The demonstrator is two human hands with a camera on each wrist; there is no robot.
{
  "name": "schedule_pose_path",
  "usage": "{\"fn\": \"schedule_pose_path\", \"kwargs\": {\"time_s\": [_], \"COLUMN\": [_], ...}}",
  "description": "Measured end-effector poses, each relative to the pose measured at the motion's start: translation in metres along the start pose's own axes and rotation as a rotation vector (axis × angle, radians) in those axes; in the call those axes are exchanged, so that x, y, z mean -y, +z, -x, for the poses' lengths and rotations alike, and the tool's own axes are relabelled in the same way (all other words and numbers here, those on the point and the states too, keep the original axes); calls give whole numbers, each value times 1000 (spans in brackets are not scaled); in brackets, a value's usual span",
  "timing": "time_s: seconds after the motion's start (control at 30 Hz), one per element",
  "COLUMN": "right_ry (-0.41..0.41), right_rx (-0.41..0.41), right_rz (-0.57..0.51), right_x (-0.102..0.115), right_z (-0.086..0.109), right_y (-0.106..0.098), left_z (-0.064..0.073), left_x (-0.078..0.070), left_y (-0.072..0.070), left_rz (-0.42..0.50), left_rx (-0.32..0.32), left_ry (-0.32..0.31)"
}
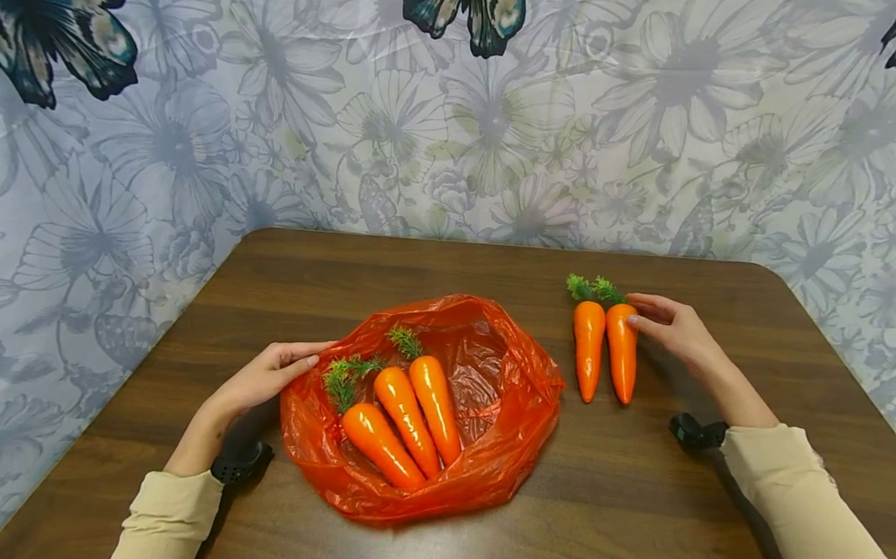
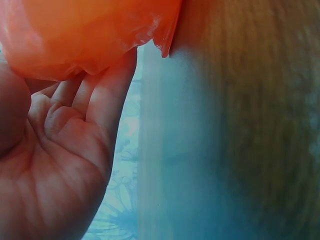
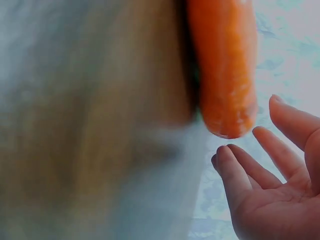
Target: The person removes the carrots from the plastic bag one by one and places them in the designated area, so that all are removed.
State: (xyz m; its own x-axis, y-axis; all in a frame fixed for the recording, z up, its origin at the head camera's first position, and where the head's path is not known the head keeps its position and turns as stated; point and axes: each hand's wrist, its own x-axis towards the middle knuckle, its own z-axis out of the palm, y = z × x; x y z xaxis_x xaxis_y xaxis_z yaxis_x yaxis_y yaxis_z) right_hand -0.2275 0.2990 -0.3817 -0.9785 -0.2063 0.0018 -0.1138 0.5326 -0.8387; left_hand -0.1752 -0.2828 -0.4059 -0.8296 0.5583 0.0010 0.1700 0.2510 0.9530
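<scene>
An orange-red plastic bag (image 1: 519,449) lies spread open on the table, with three carrots (image 1: 409,415) with green tops in it. My left hand (image 1: 267,376) holds the bag's left rim, thumb and fingers at its edge. In the left wrist view, the bag (image 2: 90,35) covers the left fingertips. Two more carrots lie side by side to the right of the bag, the left carrot (image 1: 588,344) and the right carrot (image 1: 622,354). My right hand (image 1: 674,327) is at the upper part of the right carrot, its fingers spread loosely around that end. The right wrist view shows these fingers (image 3: 232,172) apart from the carrot (image 3: 225,70).
The brown wooden table (image 1: 611,503) has rounded far corners. Behind it hangs a pale cloth (image 1: 491,148) printed with flowers and dark butterflies. Black wrist cameras (image 1: 243,464) sit on both wrists, next to beige sleeves (image 1: 175,509).
</scene>
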Motion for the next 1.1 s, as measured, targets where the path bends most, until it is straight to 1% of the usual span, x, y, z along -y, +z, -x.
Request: {"fn": "schedule_pose_path", "kwargs": {"time_s": [0.2,0.3,0.43,0.53,0.67,0.77,0.83,0.9,0.97,1.1], "right_ry": [-12,-19,-80,-170,-274,-325,-343,-351,-342,-359], "right_rx": [-50,-93,-141,-142,-89,-32,16,78,135,231], "right_rz": [19,14,-58,-116,-199,-248,-268,-290,-301,-266], "right_x": [14,28,58,81,106,121,127,129,129,126], "right_z": [4,7,12,15,16,15,15,12,9,-2], "right_y": [-5,-4,6,17,38,59,75,93,112,145], "left_z": [0,0,0,0,-1,-1,-1,-1,-1,-1], "left_x": [0,0,0,0,0,0,0,0,0,1], "left_y": [-1,-1,0,-1,-1,-1,-1,-1,0,0], "left_rz": [-5,-5,0,3,3,1,6,17,22,13], "left_rx": [12,13,4,0,4,4,2,4,2,-4], "left_ry": [3,2,1,1,3,4,2,-1,-8,-10]}}
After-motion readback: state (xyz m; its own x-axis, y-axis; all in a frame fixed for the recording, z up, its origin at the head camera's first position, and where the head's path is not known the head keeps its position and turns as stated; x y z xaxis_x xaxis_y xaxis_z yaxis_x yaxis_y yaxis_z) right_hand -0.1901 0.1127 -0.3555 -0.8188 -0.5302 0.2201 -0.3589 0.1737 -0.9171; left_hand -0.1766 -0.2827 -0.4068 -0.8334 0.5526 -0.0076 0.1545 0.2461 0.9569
